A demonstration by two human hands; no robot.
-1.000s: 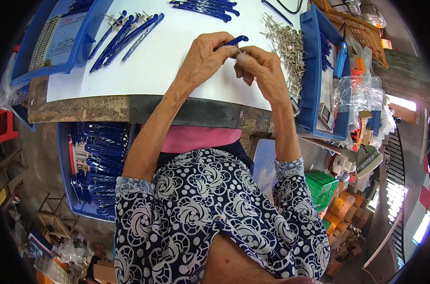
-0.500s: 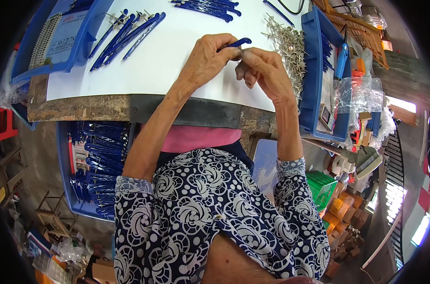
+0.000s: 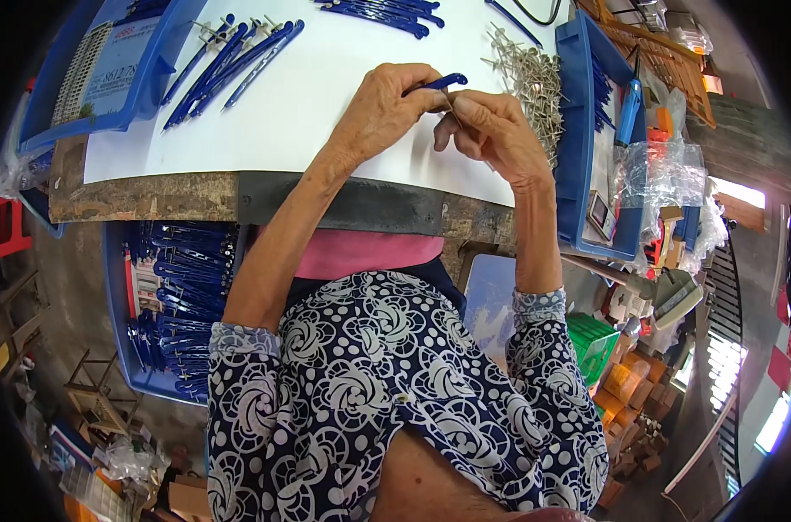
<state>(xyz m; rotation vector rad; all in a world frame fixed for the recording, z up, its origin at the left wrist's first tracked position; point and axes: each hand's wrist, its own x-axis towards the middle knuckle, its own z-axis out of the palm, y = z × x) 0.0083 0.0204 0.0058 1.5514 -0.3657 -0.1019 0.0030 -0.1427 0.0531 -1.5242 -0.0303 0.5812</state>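
Above the white-covered tabletop (image 3: 282, 139), my left hand (image 3: 387, 103) is closed around a slender blue plastic stick (image 3: 448, 82), whose rounded end pokes out past the fingers. My right hand (image 3: 498, 130) meets it from the other side, thumb and fingertips pinched together. A thin sliver shows between the two hands, too small to name. Just beyond the right hand lies a heap of small silvery metal pins with round heads (image 3: 527, 91). To the left lie several similar blue sticks (image 3: 239, 70), some with metal pins at their upper ends.
More blue sticks (image 3: 387, 12) lie at the far edge. Blue bins stand at the left (image 3: 152, 96) and right (image 3: 571, 130) of the table. A lower bin (image 3: 126, 348) full of blue pieces sits below the table's front edge (image 3: 343, 204). A single blue stick (image 3: 513, 23) lies behind the pins.
My right hand has shifted slightly to the right, away from the left fingers, and a thin sliver now shows between them. My left hand keeps its hold on the blue stick.
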